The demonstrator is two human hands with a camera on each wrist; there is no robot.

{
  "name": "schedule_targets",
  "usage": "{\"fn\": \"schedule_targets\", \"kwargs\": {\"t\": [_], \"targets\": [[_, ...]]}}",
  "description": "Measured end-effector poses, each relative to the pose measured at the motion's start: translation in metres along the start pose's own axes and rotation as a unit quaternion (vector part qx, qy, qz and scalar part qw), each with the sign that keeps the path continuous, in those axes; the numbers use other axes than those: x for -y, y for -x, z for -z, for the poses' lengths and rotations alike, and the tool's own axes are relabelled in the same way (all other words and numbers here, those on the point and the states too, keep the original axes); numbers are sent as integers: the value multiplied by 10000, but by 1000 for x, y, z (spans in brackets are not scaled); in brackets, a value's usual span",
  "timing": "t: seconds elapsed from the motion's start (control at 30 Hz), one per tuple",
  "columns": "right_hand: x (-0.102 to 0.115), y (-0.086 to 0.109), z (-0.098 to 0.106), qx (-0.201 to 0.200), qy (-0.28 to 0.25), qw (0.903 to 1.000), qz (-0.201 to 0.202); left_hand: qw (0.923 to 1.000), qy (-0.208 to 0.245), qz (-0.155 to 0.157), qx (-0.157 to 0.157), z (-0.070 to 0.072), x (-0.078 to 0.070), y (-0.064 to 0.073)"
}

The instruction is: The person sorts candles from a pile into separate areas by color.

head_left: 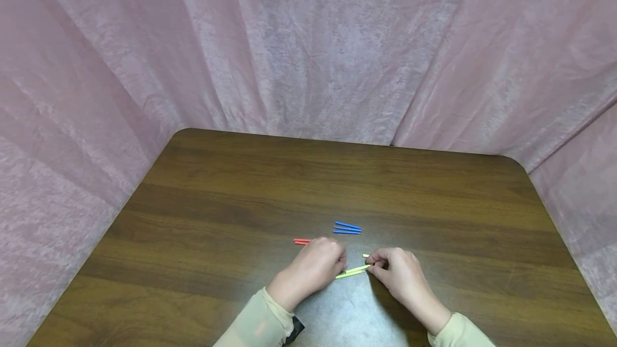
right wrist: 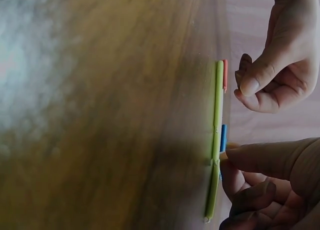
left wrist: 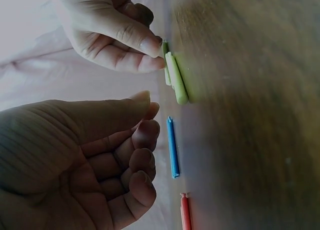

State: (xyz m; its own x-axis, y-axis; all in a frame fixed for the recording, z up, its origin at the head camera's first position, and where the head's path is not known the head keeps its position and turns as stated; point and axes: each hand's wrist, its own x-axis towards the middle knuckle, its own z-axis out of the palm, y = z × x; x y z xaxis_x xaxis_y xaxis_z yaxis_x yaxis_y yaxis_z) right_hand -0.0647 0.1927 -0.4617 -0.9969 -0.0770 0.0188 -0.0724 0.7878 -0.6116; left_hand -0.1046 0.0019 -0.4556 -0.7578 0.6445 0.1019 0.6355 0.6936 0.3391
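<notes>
Two thin yellow-green sticks, like small candles, lie near the table's front; one yellow-green stick (head_left: 358, 269) slants with its right end at my right hand (head_left: 402, 277). That hand's thumb and index finger pinch this end. Another yellow-green stick (head_left: 348, 274) lies just in front of it. A short yellow piece (head_left: 365, 255) shows behind the right fingers, the rest hidden. My left hand (head_left: 315, 264) hovers by the sticks' left ends; in the left wrist view its fingers are loosely curled, thumb near the index finger (left wrist: 154, 110), with nothing held.
Three blue sticks (head_left: 347, 228) lie side by side beyond the hands. Red sticks (head_left: 301, 241) lie to the left, partly hidden by the left hand. The brown wooden table (head_left: 217, 191) reaches to a pink curtain (head_left: 313, 58) behind and at the sides.
</notes>
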Motion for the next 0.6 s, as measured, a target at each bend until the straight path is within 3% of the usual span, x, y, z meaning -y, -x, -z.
{"fn": "schedule_targets", "kwargs": {"t": [0.6], "targets": [[-1,-2,-1,127,252,9996,90,9999,129,75,37,-1,2,6]]}}
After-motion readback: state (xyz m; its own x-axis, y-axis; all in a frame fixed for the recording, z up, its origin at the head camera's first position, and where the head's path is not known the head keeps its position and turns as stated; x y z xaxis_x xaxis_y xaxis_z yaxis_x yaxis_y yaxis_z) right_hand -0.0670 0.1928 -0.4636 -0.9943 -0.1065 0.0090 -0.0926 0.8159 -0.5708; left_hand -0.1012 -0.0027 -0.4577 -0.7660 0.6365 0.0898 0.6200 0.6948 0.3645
